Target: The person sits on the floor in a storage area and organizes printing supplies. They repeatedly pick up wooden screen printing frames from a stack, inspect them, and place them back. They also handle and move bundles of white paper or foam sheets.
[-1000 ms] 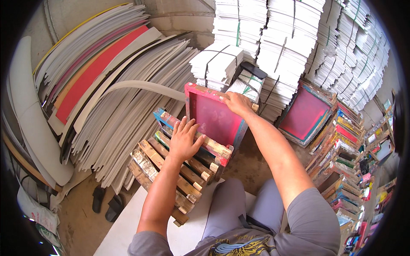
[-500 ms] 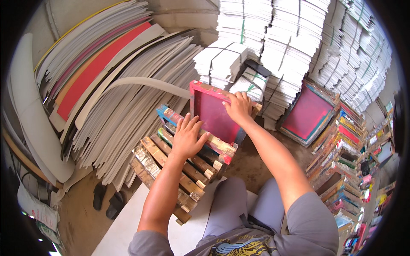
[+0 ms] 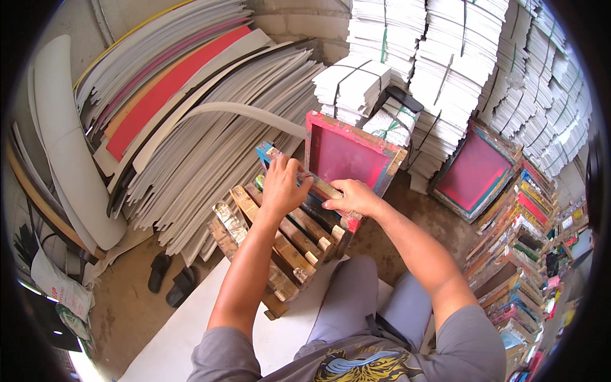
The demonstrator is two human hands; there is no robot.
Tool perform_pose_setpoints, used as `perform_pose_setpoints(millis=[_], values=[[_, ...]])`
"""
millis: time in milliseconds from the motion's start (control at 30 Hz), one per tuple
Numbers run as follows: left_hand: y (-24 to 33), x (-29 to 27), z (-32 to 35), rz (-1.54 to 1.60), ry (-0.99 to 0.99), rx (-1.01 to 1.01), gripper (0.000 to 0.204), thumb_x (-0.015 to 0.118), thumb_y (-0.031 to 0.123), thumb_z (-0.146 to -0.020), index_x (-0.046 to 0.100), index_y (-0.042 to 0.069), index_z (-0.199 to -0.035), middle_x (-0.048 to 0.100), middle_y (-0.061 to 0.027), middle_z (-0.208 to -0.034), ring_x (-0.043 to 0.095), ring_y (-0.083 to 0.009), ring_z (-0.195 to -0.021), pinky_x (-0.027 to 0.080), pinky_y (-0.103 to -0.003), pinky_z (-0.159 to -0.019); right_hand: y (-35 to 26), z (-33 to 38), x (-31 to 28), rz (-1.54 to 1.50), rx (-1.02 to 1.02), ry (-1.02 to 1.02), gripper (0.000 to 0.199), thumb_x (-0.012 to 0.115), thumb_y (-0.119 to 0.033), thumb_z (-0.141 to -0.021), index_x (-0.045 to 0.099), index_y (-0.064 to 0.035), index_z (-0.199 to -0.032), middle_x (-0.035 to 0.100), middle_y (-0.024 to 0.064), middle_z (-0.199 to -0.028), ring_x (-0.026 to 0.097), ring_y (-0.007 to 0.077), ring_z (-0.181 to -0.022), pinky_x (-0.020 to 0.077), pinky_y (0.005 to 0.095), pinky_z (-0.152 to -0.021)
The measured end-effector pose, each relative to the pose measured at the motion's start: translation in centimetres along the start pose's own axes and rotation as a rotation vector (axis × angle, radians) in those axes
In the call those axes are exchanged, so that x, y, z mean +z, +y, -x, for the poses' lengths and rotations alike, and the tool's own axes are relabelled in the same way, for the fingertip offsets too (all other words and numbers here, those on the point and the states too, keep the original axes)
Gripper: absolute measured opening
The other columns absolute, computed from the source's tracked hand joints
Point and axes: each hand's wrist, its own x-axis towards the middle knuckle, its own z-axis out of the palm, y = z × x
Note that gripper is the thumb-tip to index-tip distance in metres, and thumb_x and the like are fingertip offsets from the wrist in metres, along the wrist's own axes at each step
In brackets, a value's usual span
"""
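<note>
Wooden screen-printing frames stand on edge in a row in front of me. My left hand (image 3: 284, 186) is closed over the top bar of a screen-printing frame (image 3: 330, 190) with a blue far end and a red near end. Closer to that red end, my right hand (image 3: 354, 198) pinches the same bar, thumb on the near side. Just behind leans a red-edged frame with pink mesh (image 3: 347, 156), touched by neither hand. On the near side, several bare wooden frames (image 3: 289, 251) lean together, partly hidden by my left forearm.
The row stands on a white board (image 3: 191, 331) beside my legs. Curved stacks of sheets (image 3: 210, 159) lean at the left; tied white bundles (image 3: 353, 89) rise behind. Another pink-mesh frame (image 3: 474, 169) and many stored frames (image 3: 509, 267) line the right. Black slippers (image 3: 182, 286) lie on the floor.
My right hand has left the red-edged pink frame's top and now grips the nearer frame's bar. My left fingers, spread before, have curled over that bar. The view has shifted slightly.
</note>
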Motion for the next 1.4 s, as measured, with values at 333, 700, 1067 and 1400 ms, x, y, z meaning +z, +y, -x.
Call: perform_pose_setpoints(millis=[333,700,1067,1400], values=[[-1.4,2.8,4.8,-0.012,-0.247,0.263,0.049,0.074,0.035,-0.091,0.069,-0.001,-0.124,0.064,-0.0225,-0.132,0.059,-0.0406,-0.125,0.047,-0.047,-0.108,2.8,-1.3,0.4,-0.011,-0.113,0.087,0.058,0.083,-0.052,-0.076,0.075,-0.0086,-0.114,0.077,0.0159,-0.090,0.075,0.0326,-0.086,0.0554,0.0436,-0.079],[-1.1,3.4,4.4,-0.082,-0.341,0.218,0.060,0.070,0.045,-0.094,0.061,0.004,-0.138,0.058,-0.0189,-0.148,0.041,-0.0419,-0.149,0.035,-0.050,-0.123,-0.8,-4.5,0.7,0.330,-0.060,0.118,0.056,0.085,-0.035,-0.076,0.064,0.0037,-0.110,0.072,0.0291,-0.110,0.071,0.0457,-0.104,0.0561,0.0536,-0.088],[-1.7,3.4,4.9,-0.071,-0.366,0.190,0.056,0.068,0.046,-0.097,0.063,0.007,-0.137,0.060,-0.0159,-0.146,0.040,-0.0421,-0.150,0.039,-0.050,-0.120,1.2,-6.3,-7.6,0.271,-0.198,0.126,0.058,0.085,-0.032,-0.077,0.069,-0.0009,-0.124,0.073,0.0244,-0.112,0.071,0.0369,-0.109,0.0544,0.0454,-0.094],[-1.2,2.8,5.0,-0.041,-0.375,0.174,0.055,0.068,0.046,-0.098,0.062,0.007,-0.137,0.057,-0.0148,-0.148,0.039,-0.0414,-0.151,0.037,-0.050,-0.121,10.1,-9.0,-9.6,0.264,-0.093,0.025,0.056,0.084,-0.033,-0.082,0.069,-0.0046,-0.127,0.074,0.0187,-0.117,0.070,0.0304,-0.110,0.0527,0.0422,-0.096]])
